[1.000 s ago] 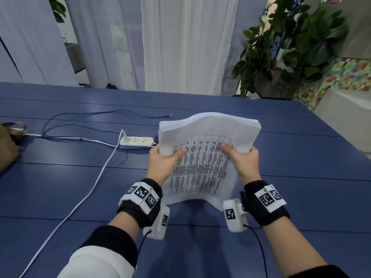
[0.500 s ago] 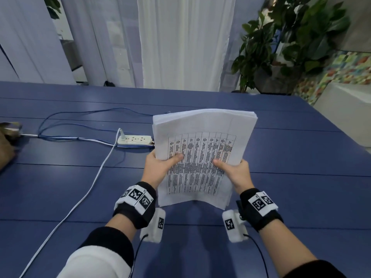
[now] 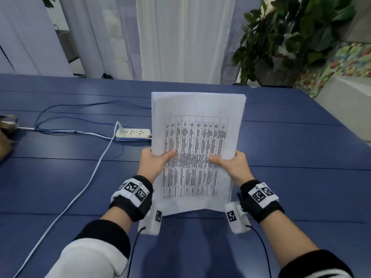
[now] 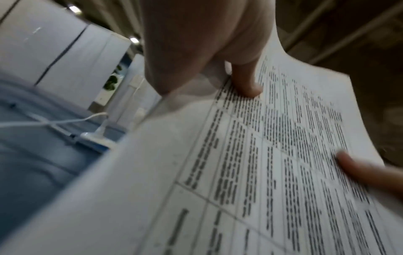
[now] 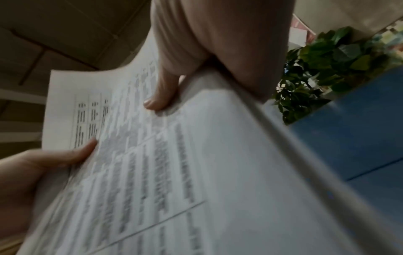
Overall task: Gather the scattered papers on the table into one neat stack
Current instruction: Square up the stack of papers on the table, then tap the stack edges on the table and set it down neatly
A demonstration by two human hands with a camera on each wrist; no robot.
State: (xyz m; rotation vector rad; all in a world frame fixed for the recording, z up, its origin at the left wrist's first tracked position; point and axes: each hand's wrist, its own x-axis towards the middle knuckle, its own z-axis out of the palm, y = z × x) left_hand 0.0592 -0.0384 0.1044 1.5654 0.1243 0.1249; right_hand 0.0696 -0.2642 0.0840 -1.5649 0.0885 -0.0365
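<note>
A thick stack of white papers (image 3: 197,109) with a printed table on the top sheet stands tilted on its lower edge over the blue table (image 3: 291,177). My left hand (image 3: 154,162) grips its left edge, thumb on the front sheet. My right hand (image 3: 230,164) grips the right edge the same way. In the left wrist view my left hand (image 4: 218,65) presses its thumb on the stack of papers (image 4: 240,172). The right wrist view shows my right hand (image 5: 196,69) holding the papers (image 5: 174,172), with the other hand's thumb at the far edge. The fingers behind the stack are hidden.
A white power strip (image 3: 133,133) lies left of the stack, with white and blue cables (image 3: 84,171) running left and toward the near edge. A brown object (image 3: 6,135) sits at the far left. A potted plant (image 3: 291,37) stands beyond the table's far right corner.
The stack has straightened from a bowed, wavy shape to flat and more upright. Both hands have slid lower along its side edges.
</note>
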